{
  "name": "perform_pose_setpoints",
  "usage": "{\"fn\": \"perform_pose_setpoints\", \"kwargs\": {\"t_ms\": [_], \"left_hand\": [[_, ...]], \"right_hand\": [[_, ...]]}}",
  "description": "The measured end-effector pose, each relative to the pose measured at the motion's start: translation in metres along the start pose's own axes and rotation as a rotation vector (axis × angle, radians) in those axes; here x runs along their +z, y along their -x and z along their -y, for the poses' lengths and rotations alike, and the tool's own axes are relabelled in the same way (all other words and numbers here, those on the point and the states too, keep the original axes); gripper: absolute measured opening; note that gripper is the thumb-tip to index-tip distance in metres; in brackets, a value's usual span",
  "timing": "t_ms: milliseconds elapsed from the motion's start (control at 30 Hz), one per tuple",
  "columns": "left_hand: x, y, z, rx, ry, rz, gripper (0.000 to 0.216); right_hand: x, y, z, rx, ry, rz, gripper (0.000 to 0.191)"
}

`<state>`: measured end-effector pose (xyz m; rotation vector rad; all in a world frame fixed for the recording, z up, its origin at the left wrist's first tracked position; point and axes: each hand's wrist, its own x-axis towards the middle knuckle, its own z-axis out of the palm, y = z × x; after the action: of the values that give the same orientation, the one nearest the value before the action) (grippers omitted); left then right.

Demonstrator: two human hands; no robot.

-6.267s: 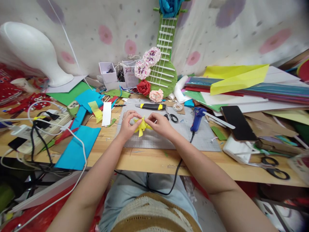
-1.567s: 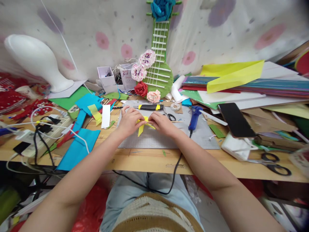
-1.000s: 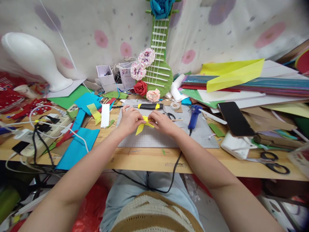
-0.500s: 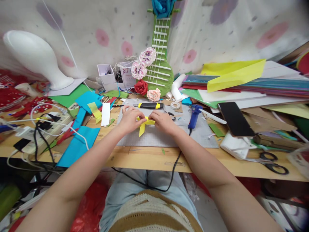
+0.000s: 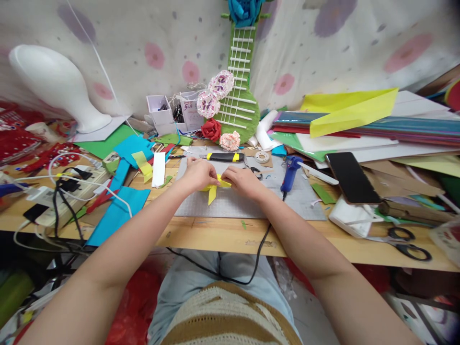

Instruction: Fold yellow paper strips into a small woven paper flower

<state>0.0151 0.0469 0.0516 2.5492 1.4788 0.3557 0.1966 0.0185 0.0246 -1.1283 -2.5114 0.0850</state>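
A small folded piece of yellow paper [image 5: 212, 194] is pinched between my two hands, over the grey cutting mat [image 5: 230, 209]. My left hand [image 5: 200, 173] grips its left side with closed fingers, and my right hand [image 5: 241, 182] pinches its right end. One pointed strip of the paper hangs toward me. Just beyond my hands lies a black and yellow utility knife [image 5: 225, 157]. A blue glue gun [image 5: 290, 175] rests on the mat to the right of my right hand. My fingers hide part of the yellow paper.
Behind the mat leans a green paper guitar [image 5: 239, 112] with paper flowers. On the right lie a phone [image 5: 352, 177], black-handled scissors [image 5: 409, 242] and stacked paper sheets. Blue paper [image 5: 122, 215] and a power strip [image 5: 68, 196] with tangled cables are on the left.
My left hand has turned inward, its fingers curling closer around the yellow paper. The hanging strip has shifted slightly. My right hand stays nearly in place.
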Motion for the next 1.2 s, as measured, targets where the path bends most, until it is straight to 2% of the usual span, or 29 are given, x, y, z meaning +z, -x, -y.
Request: {"fn": "perform_pose_setpoints", "kwargs": {"t_ms": [133, 300, 467, 667, 933, 1067, 1200], "left_hand": [[0.001, -0.006, 0.004, 0.078, -0.034, 0.017, 0.033], [-0.006, -0.002, -0.003, 0.055, -0.066, 0.079, 0.025], [-0.012, 0.013, -0.011, 0.245, -0.022, -0.041, 0.025], [-0.005, 0.019, -0.011, 0.345, -0.013, -0.055, 0.006], [0.004, 0.027, -0.012, 0.513, -0.245, -0.132, 0.015], [0.005, 0.032, -0.013, 0.502, -0.262, -0.129, 0.016], [-0.005, 0.032, -0.014, 0.41, -0.112, -0.14, 0.007]], "right_hand": [[-0.003, 0.002, 0.0, -0.009, -0.01, -0.012, 0.02], [-0.004, 0.002, -0.002, -0.034, 0.004, -0.02, 0.021], [0.0, 0.0, -0.006, -0.048, -0.072, -0.065, 0.015], [0.004, 0.0, -0.009, -0.053, -0.144, -0.114, 0.012], [0.006, 0.0, -0.006, 0.053, -0.116, -0.159, 0.01], [0.005, 0.0, -0.002, 0.087, -0.07, -0.16, 0.011], [0.005, 0.0, -0.002, 0.084, -0.05, -0.164, 0.011]]}}
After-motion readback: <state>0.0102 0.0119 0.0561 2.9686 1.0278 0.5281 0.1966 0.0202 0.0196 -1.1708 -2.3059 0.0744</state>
